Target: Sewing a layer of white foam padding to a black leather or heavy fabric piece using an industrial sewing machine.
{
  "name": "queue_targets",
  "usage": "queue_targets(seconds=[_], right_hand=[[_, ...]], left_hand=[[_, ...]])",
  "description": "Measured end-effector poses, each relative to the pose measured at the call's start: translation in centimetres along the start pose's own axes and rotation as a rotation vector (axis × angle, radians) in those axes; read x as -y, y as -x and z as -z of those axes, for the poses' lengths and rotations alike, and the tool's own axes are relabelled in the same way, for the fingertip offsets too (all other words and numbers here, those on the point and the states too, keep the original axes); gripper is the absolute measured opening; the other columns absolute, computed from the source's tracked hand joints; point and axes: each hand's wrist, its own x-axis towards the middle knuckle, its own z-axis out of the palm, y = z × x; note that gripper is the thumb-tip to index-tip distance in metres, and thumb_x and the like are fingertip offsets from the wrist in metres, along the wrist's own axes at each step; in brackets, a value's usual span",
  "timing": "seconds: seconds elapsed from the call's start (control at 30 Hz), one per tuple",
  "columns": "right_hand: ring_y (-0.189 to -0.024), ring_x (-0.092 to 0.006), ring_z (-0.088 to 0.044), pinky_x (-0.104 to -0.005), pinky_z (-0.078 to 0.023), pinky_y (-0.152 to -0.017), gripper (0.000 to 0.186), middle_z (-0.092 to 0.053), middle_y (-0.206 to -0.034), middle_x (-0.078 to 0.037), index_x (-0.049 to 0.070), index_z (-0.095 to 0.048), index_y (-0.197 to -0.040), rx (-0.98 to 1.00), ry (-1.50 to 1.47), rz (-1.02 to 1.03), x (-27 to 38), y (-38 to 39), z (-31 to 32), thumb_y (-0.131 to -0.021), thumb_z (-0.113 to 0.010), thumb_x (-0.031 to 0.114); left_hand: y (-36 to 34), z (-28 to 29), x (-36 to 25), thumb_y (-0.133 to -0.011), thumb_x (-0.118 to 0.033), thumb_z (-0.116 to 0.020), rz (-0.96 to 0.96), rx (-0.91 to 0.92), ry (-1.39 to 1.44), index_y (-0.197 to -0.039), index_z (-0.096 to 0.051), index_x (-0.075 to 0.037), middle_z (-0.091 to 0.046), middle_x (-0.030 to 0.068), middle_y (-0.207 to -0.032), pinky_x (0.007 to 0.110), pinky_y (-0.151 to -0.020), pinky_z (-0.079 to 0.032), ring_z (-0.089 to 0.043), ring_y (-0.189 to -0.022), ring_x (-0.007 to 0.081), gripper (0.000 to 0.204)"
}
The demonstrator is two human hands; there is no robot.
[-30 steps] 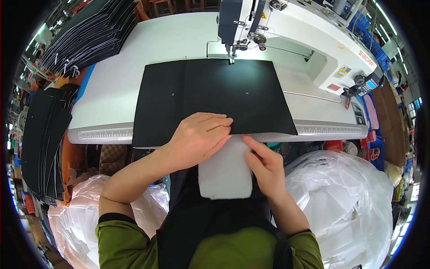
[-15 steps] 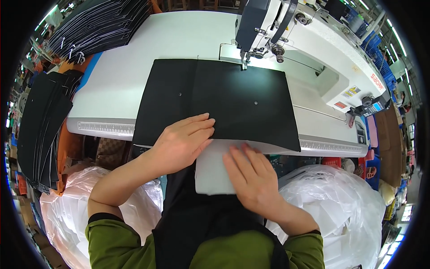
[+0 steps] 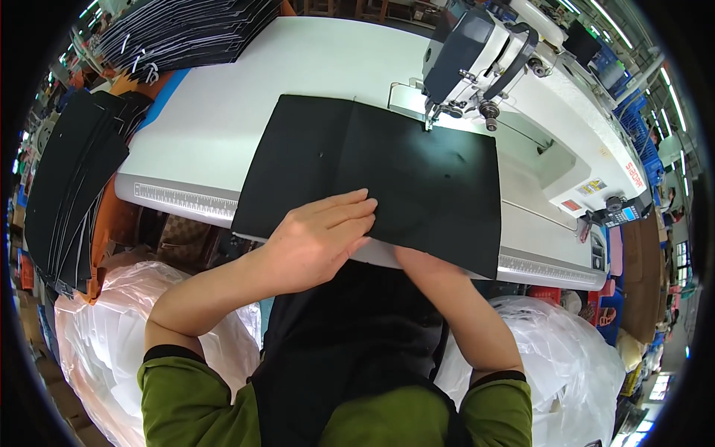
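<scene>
A large black fabric panel (image 3: 417, 171) lies flat on the white sewing table (image 3: 216, 112), its far edge under the needle of the sewing machine (image 3: 477, 52). My left hand (image 3: 320, 235) rests flat on the panel's near edge, fingers together and pointing right. My right hand (image 3: 418, 262) reaches under the same edge. Only its wrist and forearm show; the fingers are hidden beneath the cloth. The white piece seen earlier is out of sight.
Stacks of black cut pieces lie at the table's far left (image 3: 179, 30) and hang on a rack to my left (image 3: 67, 171). Clear plastic bags sit by my left knee (image 3: 97, 335) and my right knee (image 3: 566, 365). A ruler strip (image 3: 179, 200) runs along the table's front edge.
The white piece that both hands held at the table edge has gone under the black panel. My right hand has slid beneath the cloth, and my left hand stays flat on top.
</scene>
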Motion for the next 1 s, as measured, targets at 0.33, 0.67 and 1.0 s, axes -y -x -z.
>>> queue_targets(seconds=[0.33, 0.67, 1.0], right_hand=[[-0.101, -0.0356, -0.067, -0.0427, -0.053, -0.089, 0.031, -0.07, -0.12, -0.016, 0.006, -0.072, -0.118, 0.149, -0.552, -0.329, 1.1, 6.7, 1.1, -0.088, -0.074, 0.013], [-0.08, -0.0341, -0.069, -0.04, -0.055, -0.073, 0.023, -0.075, -0.098, -0.018, 0.0, -0.074, -0.111, 0.063, -0.428, -0.318, -1.0, 12.1, -1.3, -0.098, -0.07, 0.019], [-0.078, -0.0318, -0.068, -0.0389, -0.054, -0.07, 0.025, -0.074, -0.095, -0.017, -0.002, -0.073, -0.111, 0.102, -0.406, -0.283, -0.5, 11.6, -1.5, -0.103, -0.064, 0.02]], left_hand=[[3.4, 0.7, 0.8, -0.09, -0.025, -0.074, 0.044, 0.145, -0.13, -0.13, -0.065, -0.002, -0.062, 0.0129, -0.142, 0.046, -0.116, -0.041, -0.055, -0.137, 0.0321, 0.048], [15.9, 7.4, -0.5, -0.093, -0.032, -0.07, 0.355, 0.078, -0.464, -0.146, -0.054, -0.005, -0.039, 0.0153, -0.162, 0.049, -0.123, -0.031, -0.033, -0.152, 0.0361, 0.061], [44.0, 20.6, -11.3, -0.09, -0.006, -0.066, 1.414, -0.337, -1.092, -0.12, -0.07, -0.005, -0.072, 0.0085, -0.124, 0.041, -0.096, -0.054, -0.067, -0.111, 0.0313, 0.03]])
